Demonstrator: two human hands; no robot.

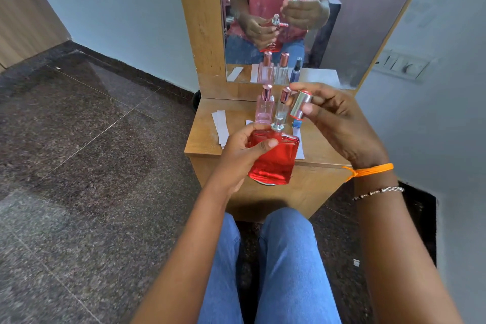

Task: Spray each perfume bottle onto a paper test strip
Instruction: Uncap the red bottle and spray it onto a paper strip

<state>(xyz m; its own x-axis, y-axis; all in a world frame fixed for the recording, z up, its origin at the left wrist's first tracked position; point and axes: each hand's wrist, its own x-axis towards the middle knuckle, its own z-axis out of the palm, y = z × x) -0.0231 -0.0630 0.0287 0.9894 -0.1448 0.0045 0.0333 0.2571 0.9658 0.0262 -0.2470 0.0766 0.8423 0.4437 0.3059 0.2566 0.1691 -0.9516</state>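
My left hand [240, 155] grips a red perfume bottle [276, 163] in front of the small wooden table [202, 144]; its silver spray nozzle [278, 125] is bare. My right hand [334, 118] holds the bottle's silver cap [301, 104] up and to the right of the nozzle. A pink bottle [265, 108] and a clear bottle [282, 108], both with rose-coloured caps, stand on the table behind. White paper test strips [222, 126] lie at the table's left; another strip [299, 144] shows beside the red bottle. A small blue bottle [297, 123] is mostly hidden by my right hand.
A mirror [368, 21] in a wooden frame stands at the back of the table and reflects the bottles and my hands. White walls flank the table, with a switch panel [402, 64] on the right. Dark stone floor lies to the left. My knees [276, 258] are below the table.
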